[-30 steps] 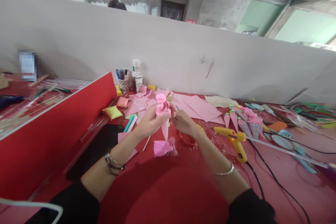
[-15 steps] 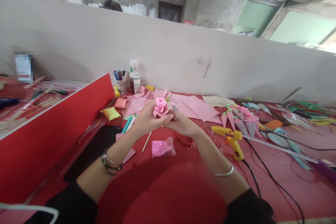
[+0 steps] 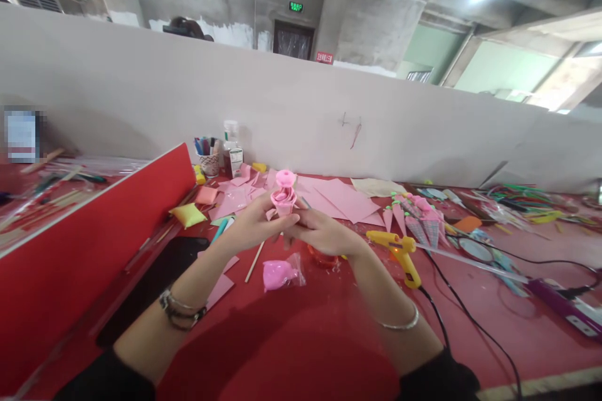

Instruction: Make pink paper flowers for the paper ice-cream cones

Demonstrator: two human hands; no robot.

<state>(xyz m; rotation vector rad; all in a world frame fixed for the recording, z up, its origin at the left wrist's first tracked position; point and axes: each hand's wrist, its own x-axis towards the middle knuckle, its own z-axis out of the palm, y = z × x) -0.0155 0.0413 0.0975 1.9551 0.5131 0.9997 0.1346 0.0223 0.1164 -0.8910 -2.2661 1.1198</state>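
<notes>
Head camera is looking down along two bare forearms in black sleeves that are reaching out over a red-covered desk [image 3: 291, 351]. Nearest on the desk, a small clear plastic bag of pink material [image 3: 280, 274] is lying just short of the hands. Above it, the left hand [image 3: 256, 225] and the right hand [image 3: 320, 232] are meeting fingertip to fingertip, both closing around the base of a pink rolled paper flower [image 3: 284, 195] that is standing upright between them, its bloom rising clear of the fingers. The left wrist is wearing dark beaded bracelets, the right a thin silver bangle. A thin wooden stick [image 3: 255, 260] is lying just left of the bag. An orange ring-shaped object [image 3: 324, 258] is showing under the right hand, partly hidden. To the right, a yellow hot glue gun [image 3: 397, 247] is resting on the desk, its black cord trailing toward the near edge. To the left, a red divider panel [image 3: 94, 244] is running along the desk, with a yellow cushion-like pad [image 3: 189, 215] lying near its far end. Farther out, flat pink paper sheets [image 3: 343, 197] are spreading across the desk, and a cluster of small pink cones [image 3: 414, 213] is lying to their right. At the back, a patterned cup of pens [image 3: 207, 160] and a clear bottle [image 3: 231, 147] are standing against a pale grey partition wall [image 3: 301, 106].
</notes>
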